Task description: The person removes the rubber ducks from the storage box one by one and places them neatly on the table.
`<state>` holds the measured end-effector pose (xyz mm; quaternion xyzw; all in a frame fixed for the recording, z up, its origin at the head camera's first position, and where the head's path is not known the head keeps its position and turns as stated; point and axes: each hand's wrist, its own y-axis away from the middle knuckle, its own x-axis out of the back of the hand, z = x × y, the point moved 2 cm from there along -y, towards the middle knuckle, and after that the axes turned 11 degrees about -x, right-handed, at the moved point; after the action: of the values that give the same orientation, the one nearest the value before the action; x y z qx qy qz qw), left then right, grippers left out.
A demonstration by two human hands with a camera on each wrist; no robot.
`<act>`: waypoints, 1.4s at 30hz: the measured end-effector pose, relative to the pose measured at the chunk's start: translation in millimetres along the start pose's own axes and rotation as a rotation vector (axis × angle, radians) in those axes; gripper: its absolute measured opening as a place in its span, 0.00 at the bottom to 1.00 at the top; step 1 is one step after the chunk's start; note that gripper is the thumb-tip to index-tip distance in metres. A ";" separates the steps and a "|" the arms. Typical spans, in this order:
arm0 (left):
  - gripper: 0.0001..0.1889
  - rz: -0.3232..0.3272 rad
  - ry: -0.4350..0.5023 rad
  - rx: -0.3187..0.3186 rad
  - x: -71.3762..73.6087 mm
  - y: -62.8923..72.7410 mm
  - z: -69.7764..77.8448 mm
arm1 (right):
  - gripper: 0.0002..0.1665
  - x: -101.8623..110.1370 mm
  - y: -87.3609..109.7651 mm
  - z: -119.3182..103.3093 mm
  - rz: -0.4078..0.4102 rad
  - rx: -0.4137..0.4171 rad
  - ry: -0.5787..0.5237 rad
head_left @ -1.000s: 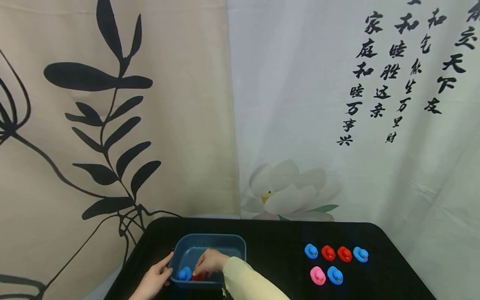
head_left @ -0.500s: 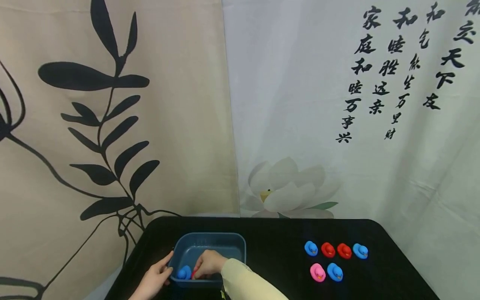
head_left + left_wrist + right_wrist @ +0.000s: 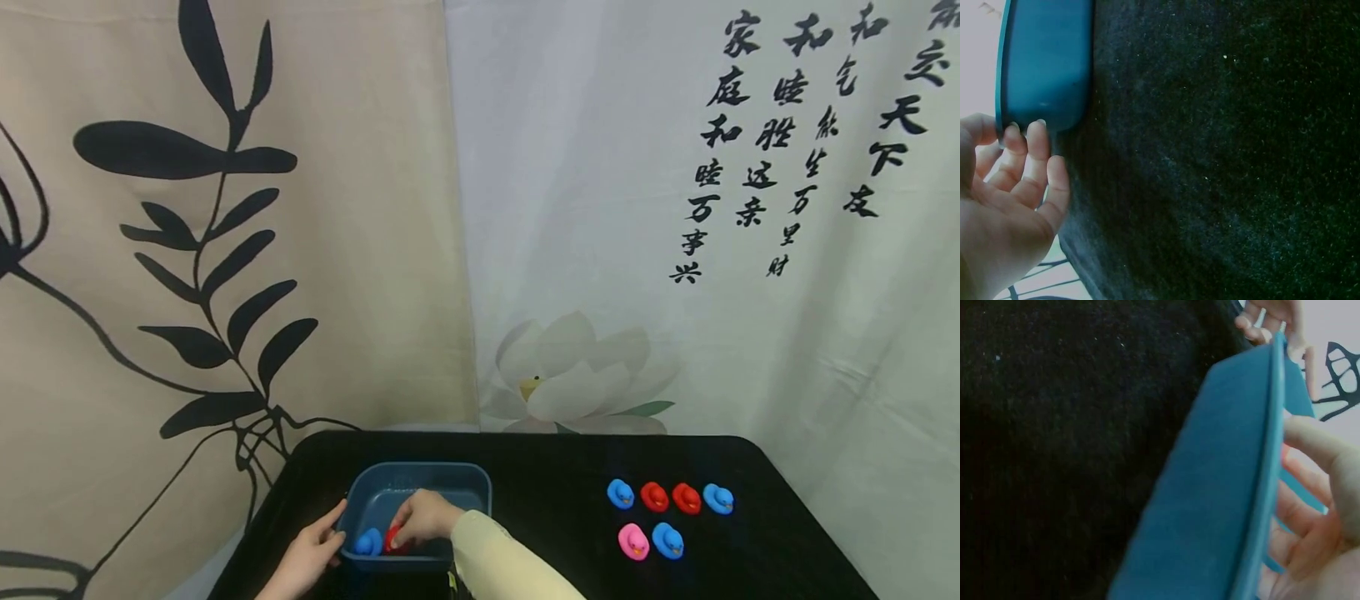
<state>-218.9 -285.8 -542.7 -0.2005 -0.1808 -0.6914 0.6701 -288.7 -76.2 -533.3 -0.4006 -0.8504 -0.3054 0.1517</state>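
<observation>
My left hand [image 3: 309, 552] holds the left near corner of a blue plastic basin [image 3: 480, 477]. In the left wrist view, the fingers of my left hand [image 3: 1019, 200] lie against the basin's outer wall [image 3: 1047, 56], with one digit at the rim. Inside the basin, my right hand [image 3: 429, 517] pinches a small red toy duck [image 3: 393, 540], partly covered by the fingers. Right beside it sits a blue toy duck [image 3: 367, 542] on the basin floor. The right wrist view shows my right hand [image 3: 1316, 506] behind the basin's near wall [image 3: 1222, 469], hiding most of the red duck.
On the black table [image 3: 547, 533] to the right are two loose rows of toy ducks: several blue ones [image 3: 620, 494], two red ones [image 3: 655, 497] and a pink one [image 3: 633, 542]. A printed curtain [image 3: 375, 250] hangs behind the table.
My right hand shifts slightly within the basin, and more of the red duck shows beside the blue one. My left hand stays at the basin's corner. The head view has shifted slightly.
</observation>
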 end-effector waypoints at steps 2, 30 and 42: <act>0.30 0.002 -0.001 0.001 0.1 0.1 -0.6 | 0.05 6.4 0.8 0.0 0.016 0.020 0.014; 0.30 -0.006 -0.016 0.014 -0.7 -2.8 -2.5 | 0.07 82.6 30.9 8.4 0.119 0.089 0.032; 0.31 -0.031 -0.023 0.020 0.1 -3.5 -1.1 | 0.11 112.8 64.4 36.5 0.151 0.157 0.028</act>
<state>-222.4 -286.3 -543.6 -0.1987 -0.1984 -0.6975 0.6593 -310.7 45.3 -479.1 -0.4461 -0.8369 -0.2312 0.2172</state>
